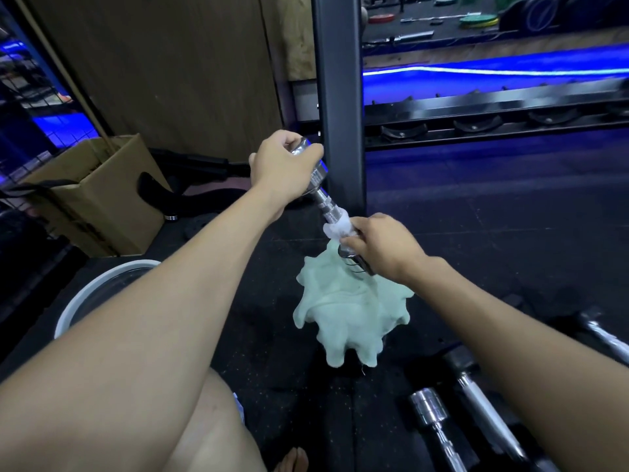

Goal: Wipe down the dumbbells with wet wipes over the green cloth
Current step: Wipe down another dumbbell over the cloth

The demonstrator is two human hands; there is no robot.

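From the head cam: the person is holding a chrome dumbbell (321,192) tilted up off the floor. The left hand (279,165) is gripping the upper head, fingers curled right round it. The right hand (377,247) is pinching a white wet wipe (337,229) wrapped round the handle, just above the lower head. That lower end is sitting on the crumpled green cloth (343,311), which is lying on the dark rubber floor (510,240). More chrome dumbbells (442,424) are lying on the floor at lower right, under the right forearm. There's a white bucket (85,294) at the left, a cardboard box (102,195) behind it, and a black rack post (338,97) standing right behind the hands.
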